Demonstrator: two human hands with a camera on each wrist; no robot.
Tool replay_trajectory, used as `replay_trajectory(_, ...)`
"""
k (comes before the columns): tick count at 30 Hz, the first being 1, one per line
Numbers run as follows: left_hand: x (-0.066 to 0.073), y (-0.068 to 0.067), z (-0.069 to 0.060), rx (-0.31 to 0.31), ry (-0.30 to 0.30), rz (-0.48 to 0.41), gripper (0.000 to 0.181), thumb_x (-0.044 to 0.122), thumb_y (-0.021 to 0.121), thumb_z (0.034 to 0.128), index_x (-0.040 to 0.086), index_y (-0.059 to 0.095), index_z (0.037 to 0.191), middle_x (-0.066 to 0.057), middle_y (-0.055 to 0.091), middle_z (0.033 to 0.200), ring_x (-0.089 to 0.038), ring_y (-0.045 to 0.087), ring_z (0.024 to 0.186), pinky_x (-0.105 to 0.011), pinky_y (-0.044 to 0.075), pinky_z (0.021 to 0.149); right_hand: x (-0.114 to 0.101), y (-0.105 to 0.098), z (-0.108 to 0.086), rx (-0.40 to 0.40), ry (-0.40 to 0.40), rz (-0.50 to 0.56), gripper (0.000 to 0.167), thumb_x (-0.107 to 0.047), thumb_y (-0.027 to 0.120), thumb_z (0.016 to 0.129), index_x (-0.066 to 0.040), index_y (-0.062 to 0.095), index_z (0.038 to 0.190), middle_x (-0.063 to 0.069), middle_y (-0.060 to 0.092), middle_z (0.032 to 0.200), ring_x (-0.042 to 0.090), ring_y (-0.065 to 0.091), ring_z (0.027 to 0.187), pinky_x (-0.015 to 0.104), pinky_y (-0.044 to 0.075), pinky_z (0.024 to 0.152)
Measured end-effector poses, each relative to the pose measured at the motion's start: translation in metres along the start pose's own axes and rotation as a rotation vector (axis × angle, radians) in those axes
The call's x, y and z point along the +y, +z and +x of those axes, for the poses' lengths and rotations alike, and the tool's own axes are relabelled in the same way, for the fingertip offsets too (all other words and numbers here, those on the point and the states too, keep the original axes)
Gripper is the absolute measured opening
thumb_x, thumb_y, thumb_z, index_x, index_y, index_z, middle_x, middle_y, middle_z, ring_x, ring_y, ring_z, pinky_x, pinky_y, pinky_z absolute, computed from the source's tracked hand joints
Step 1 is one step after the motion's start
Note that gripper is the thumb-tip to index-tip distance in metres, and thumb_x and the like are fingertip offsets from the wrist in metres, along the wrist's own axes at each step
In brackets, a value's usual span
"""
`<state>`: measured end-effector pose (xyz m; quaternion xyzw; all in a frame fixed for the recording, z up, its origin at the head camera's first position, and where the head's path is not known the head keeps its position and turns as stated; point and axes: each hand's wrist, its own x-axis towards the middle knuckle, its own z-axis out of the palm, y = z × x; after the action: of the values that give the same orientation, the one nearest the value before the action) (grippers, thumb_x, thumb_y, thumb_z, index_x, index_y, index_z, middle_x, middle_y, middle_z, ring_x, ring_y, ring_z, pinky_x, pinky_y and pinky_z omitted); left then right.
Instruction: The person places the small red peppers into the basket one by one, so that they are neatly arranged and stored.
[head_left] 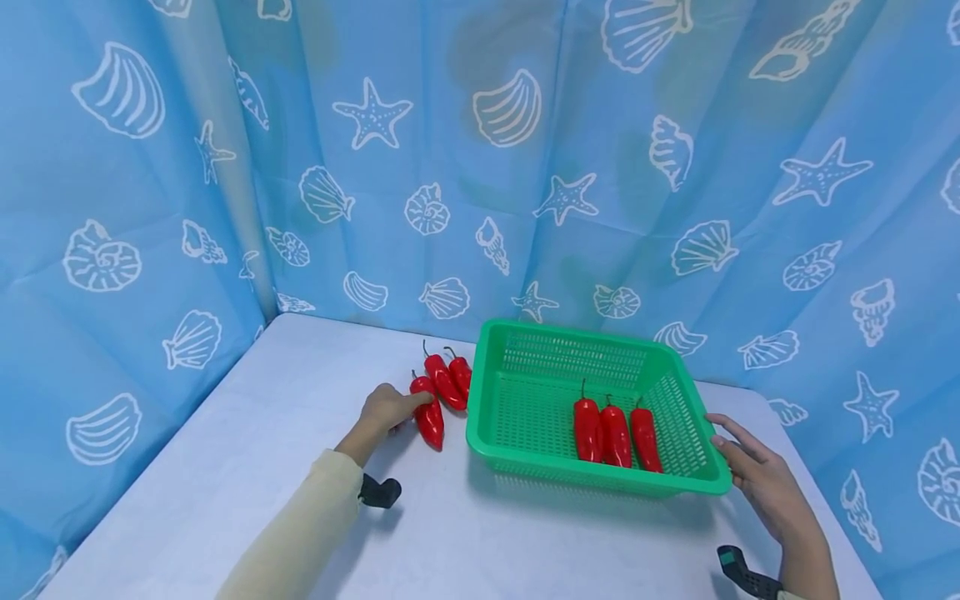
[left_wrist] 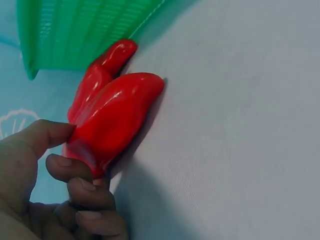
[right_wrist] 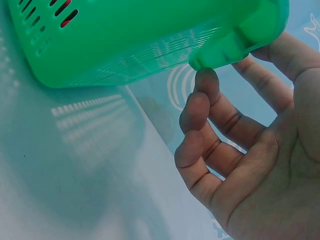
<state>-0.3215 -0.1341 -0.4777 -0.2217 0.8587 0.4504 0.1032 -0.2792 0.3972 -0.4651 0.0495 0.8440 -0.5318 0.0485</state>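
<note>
My left hand point(head_left: 386, 410) pinches a red chili pepper point(head_left: 431, 425) lying at the left of the green basket. In the left wrist view the thumb and fingertips close on the stem end of this pepper point(left_wrist: 122, 112). Right beside it, two more red peppers point(head_left: 446, 382) lie against the basket's left side. On the right, my right hand point(head_left: 768, 479) holds the rim of the green plastic basket point(head_left: 678, 483) with thumb and index finger. The right wrist view shows its other fingers point(right_wrist: 195, 110) bent below the rim. Three red peppers point(head_left: 615, 435) lie inside the basket, toward its right.
A white-covered table point(head_left: 247, 450) carries everything. Blue curtains point(head_left: 420, 108) with white shell and starfish prints stand behind the table and along its sides. Each wrist wears a black strap-mounted device point(head_left: 380, 492).
</note>
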Motion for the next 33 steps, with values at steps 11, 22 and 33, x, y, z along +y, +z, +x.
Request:
replay_trajectory(11, 0.000, -0.028, 0.002, -0.026, 0.015, -0.086, 0.043, 0.046, 0.072, 0.0844, 0.006, 0.056, 0.083, -0.007, 0.053, 0.065, -0.018, 0.047, 0.053, -0.026, 0.040, 0.051, -0.002, -0.003, 0.002, 0.005, -0.024, -0.005, 0.075, -0.057, 0.053, 0.097, -0.023, 0.028, 0.159, 0.017, 0.041, 0.146, -0.006, 0.057, 0.099, 0.021, 0.052, 0.079)
replay_trajectory(22, 0.028, -0.039, -0.024, -0.092, 0.151, -0.138, 0.042, 0.046, 0.071, 0.0853, 0.007, 0.058, 0.083, -0.006, 0.054, 0.067, -0.021, 0.053, 0.063, -0.028, 0.046, 0.058, 0.001, 0.002, 0.000, 0.004, 0.027, -0.012, 0.080, -0.062, 0.053, 0.095, -0.023, 0.025, 0.160, 0.023, 0.035, 0.153, -0.005, 0.054, 0.099, 0.022, 0.050, 0.081)
replay_trajectory(33, 0.049, -0.040, -0.042, -0.132, 0.236, -0.155, 0.044, 0.045, 0.071, 0.0857, 0.003, 0.060, 0.092, -0.007, 0.056, 0.072, -0.021, 0.053, 0.064, -0.026, 0.046, 0.056, 0.000, 0.000, 0.000, -0.003, 0.009, -0.022, 0.078, -0.062, 0.052, 0.096, -0.024, 0.026, 0.160, 0.024, 0.030, 0.156, 0.005, 0.053, 0.111, 0.020, 0.050, 0.081)
